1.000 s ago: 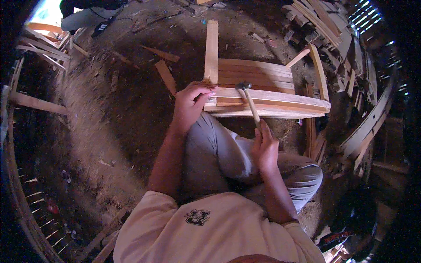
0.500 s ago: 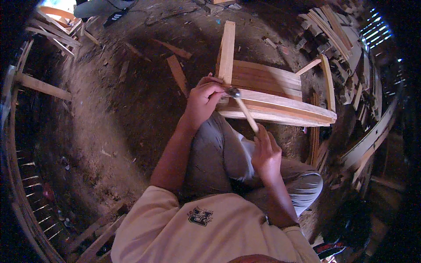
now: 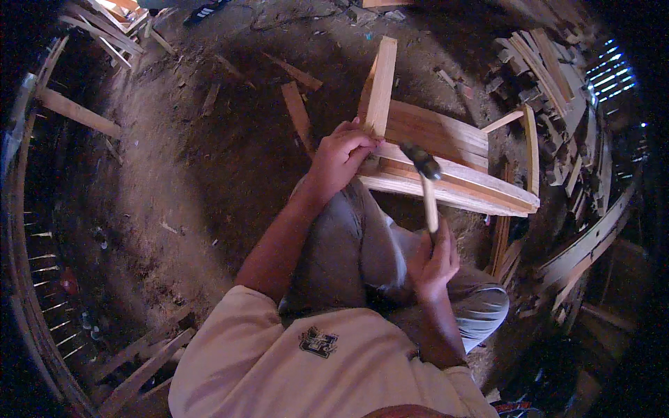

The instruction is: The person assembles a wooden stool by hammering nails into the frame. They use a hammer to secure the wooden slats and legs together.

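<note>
A wooden frame of pale boards, like a stool or small bench on its side (image 3: 446,171), lies across in front of my knees. At its left end a squared leg (image 3: 380,87) points away from me. My left hand (image 3: 340,159) is closed at the foot of that leg, thumb and fingertips pinched together at the joint; whatever they pinch is too small or hidden to make out. In my right hand (image 3: 435,259) is a hammer (image 3: 430,203), gripped by its light wooden handle. Its dark metal head hovers over the frame's near rail, right of my left fingertips.
Loose wood offcuts (image 3: 298,111) lie on the dirt floor beyond my left hand. Stacked boards and scraps (image 3: 540,73) fill the right side. A slatted wooden structure (image 3: 80,111) runs along the left. My bent legs (image 3: 334,244) sit close beneath the frame.
The hammer head has moved from beside my left fingertips up and to the right, away from the joint. My left hand keeps its pinch there. The whole view has shifted slightly.
</note>
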The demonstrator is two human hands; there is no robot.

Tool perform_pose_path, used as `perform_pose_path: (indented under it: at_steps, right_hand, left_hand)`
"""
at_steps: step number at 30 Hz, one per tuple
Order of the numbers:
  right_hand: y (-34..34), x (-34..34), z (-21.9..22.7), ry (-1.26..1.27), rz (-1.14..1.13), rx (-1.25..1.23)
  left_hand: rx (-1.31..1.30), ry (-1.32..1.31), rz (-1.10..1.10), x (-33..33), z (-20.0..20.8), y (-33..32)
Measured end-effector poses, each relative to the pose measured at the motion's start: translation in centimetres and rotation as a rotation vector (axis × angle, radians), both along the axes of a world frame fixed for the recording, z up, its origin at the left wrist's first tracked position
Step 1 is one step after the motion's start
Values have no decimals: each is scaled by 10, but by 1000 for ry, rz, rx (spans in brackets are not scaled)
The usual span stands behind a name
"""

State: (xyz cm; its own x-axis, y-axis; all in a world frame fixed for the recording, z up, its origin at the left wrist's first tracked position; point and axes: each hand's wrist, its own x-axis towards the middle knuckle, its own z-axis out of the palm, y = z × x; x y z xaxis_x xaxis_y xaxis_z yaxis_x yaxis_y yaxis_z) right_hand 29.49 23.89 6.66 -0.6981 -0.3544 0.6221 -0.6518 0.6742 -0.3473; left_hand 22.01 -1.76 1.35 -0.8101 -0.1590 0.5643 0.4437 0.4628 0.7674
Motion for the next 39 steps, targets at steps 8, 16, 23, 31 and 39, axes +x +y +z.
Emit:
perform_pose_path:
  at_steps: [8,16,23,31,39]
  right_hand:
    - [-3,-3,-6,-116,-17,-27]
    - [2,-9,-13,-205,1,89]
    - [5,-8,-16,-258,63,115]
    - [1,2,1,-170,-10,13]
    - [17,8,-24,-118,-67,-46]
  left_hand:
    - [-25,-12,-17,-1,-6,-4]
    - [-19,-27,-19,2,2,-3]
    - [-8,-25,-21,0,-2,-2]
    - [-55,71,7,-2,-2,-4]
    - [-19,53,4,1,-3,-4]
